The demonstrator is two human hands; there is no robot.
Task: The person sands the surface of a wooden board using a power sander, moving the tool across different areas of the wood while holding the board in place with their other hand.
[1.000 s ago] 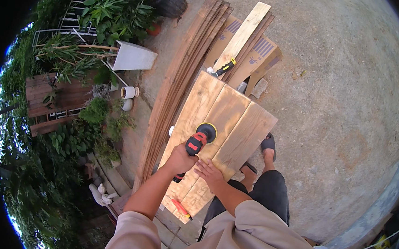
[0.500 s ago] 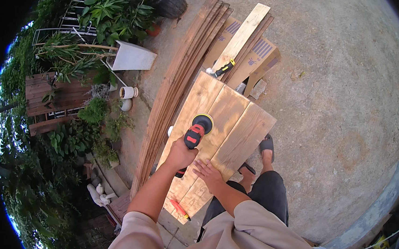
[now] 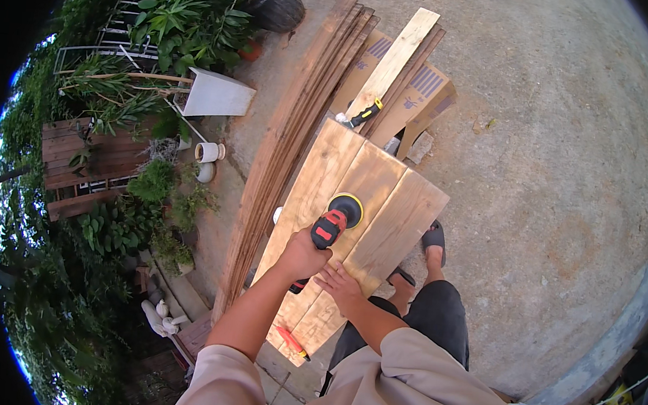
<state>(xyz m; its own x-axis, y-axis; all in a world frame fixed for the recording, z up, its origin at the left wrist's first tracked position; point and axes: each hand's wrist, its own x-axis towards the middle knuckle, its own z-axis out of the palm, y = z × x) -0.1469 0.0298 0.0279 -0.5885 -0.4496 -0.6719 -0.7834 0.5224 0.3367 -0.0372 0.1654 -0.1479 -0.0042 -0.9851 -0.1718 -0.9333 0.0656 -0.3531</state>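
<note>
My left hand (image 3: 304, 256) is closed round the handle of a red and black cordless drill with a sanding disc (image 3: 329, 229). Its round, yellow-rimmed pad rests on the middle board of a wooden tabletop (image 3: 405, 232) made of three boards. Fingers spread, my right hand (image 3: 340, 286) lies flat on the wood beside the drill's base. Pale and brown patches mark the boards' surface. At the near end of the tabletop lies a red tool with a black tip (image 3: 293, 343), its kind unclear.
Long brown planks (image 3: 291, 139) lie stacked left of the tabletop. Beyond its far end are a pale board (image 3: 396, 56), a yellow and black handled tool (image 3: 367, 113) and flattened cardboard (image 3: 415, 107). Potted plants and a white planter (image 3: 218, 94) stand at left. My sandalled feet are at right.
The drill's sanding disc has moved right and slightly toward me, from the left board's edge onto the middle board, with my left hand following. My right hand stays almost in place.
</note>
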